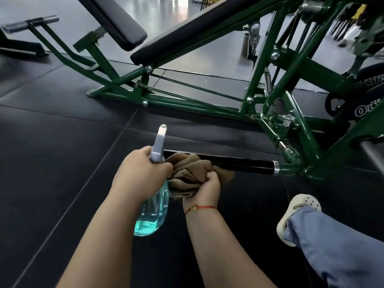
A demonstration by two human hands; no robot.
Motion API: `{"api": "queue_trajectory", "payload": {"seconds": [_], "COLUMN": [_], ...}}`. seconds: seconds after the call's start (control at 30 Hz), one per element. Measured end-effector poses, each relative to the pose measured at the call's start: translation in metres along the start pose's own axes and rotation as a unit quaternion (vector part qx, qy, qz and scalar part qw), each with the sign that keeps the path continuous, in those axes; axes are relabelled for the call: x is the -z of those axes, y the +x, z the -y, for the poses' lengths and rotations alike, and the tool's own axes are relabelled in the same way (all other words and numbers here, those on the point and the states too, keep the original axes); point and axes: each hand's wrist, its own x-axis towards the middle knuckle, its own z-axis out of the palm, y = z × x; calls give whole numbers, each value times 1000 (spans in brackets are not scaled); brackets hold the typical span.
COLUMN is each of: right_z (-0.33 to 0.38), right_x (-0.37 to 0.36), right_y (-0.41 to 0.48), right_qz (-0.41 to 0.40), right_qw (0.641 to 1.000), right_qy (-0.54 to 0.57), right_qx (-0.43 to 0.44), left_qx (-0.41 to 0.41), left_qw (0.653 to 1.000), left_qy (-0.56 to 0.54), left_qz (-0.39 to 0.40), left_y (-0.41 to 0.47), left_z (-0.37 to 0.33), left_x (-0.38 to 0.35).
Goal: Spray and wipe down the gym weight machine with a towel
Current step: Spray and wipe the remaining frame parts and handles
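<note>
Nearest, at the lower right, a leg in blue jeans [336, 252] ends in a white perforated clog [299, 213] resting on the black rubber floor mats [62, 132]. Two bare forearms reach forward from the bottom edge. The right wrist wears a red string bracelet [200, 208].

The left hand [143, 173] is wrapped around the neck of a clear spray bottle [152, 213], which holds pale blue liquid in its lower part. Its grey spray head [159, 146] points up and away. Just beside it, the right hand [204, 188] clutches a bunched brown towel [191, 169]. The towel is pressed against the near end of a black cylindrical bar [239, 163], which has a chrome collar [275, 167] where it meets the machine.

Beyond, the dark green steel frame [187, 104] of the weight machine stands on the mats and carries a long sloping black pad [199, 30] and a second black pad [116, 19] to its left. A black weight plate [363, 96] sits at the right edge.
</note>
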Motion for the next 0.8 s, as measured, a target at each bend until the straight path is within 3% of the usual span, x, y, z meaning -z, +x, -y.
{"api": "queue_trajectory", "payload": {"seconds": [0.1, 0.2, 0.4, 0.8], "right_z": [8, 7, 15, 67], "right_x": [3, 2, 5, 64], "right_y": [10, 27, 32, -5], "right_qz": [83, 103, 86, 59], "right_qw": [993, 985, 971, 953], "right_qy": [-37, -96, -206, -290], "right_qx": [-81, -101, -82, -57], "left_qx": [-7, 4, 15, -26], "left_qw": [1000, 1000, 999, 996], "left_qy": [5, -3, 5, 6], "left_qz": [6, 24, 41, 88], "left_y": [-5, -12, -20, -43], "left_z": [-1, -4, -11, -31], "left_x": [4, 6, 3, -20]}}
